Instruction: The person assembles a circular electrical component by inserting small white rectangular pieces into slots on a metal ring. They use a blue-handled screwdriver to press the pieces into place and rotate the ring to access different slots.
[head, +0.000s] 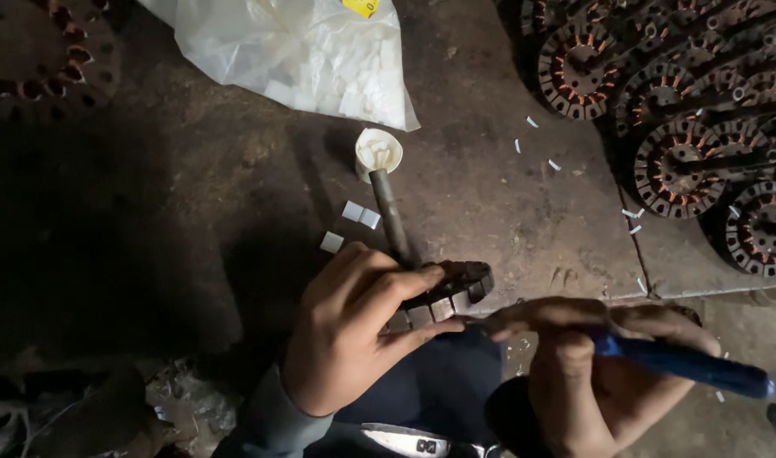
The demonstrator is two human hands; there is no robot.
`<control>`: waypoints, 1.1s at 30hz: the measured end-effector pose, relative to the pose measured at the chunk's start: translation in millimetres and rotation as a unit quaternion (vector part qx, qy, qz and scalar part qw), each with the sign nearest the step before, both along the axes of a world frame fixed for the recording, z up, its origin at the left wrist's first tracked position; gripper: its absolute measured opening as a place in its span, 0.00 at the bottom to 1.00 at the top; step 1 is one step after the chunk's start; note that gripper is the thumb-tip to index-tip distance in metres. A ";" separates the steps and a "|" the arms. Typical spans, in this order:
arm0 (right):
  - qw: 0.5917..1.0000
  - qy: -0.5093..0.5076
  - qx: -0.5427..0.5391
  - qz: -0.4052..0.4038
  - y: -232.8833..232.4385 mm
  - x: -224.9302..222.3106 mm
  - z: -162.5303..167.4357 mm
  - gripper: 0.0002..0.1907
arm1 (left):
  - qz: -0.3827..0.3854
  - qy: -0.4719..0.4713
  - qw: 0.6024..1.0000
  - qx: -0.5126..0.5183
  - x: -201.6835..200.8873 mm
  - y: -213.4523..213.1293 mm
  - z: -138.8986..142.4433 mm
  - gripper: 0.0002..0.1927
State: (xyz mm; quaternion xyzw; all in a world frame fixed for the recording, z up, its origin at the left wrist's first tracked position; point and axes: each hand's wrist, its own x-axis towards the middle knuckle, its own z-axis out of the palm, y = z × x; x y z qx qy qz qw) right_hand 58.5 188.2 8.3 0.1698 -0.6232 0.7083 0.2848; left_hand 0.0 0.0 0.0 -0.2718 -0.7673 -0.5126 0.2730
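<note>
My left hand (350,326) grips a dark round stator core (445,293) from above, with a metal shaft (389,216) sticking out of it away from me. My right hand (591,348) holds a blue-handled tool (693,365) whose tip meets the core's rim near my left thumb. The core rests over my lap, on dark blue cloth.
A small white cup (377,153) of white slips stands on the floor by the shaft's far end. Loose white slips (360,214) lie nearby. A clear plastic bag (307,51) of white pieces sits at the top. Several wound stators (684,161) are stacked at the right.
</note>
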 end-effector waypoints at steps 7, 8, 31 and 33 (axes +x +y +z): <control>0.993 -0.046 0.078 -0.074 -9.6 -4.5 23.7 0.17 | -0.021 -0.013 1.000 -0.001 1.2 -2.3 -5.4 0.27; 0.988 -0.053 0.101 -0.106 -12.4 -2.5 24.4 0.18 | -0.026 -0.018 0.999 -0.002 1.6 -3.3 -5.5 0.28; 0.984 -0.096 0.132 -0.069 -28.6 8.1 50.8 0.16 | -0.014 0.006 0.998 -0.059 10.9 -2.1 -6.7 0.27; 0.982 -0.094 0.158 -0.051 -22.9 8.5 50.7 0.15 | -0.012 0.011 0.998 -0.065 11.6 -1.3 -7.4 0.27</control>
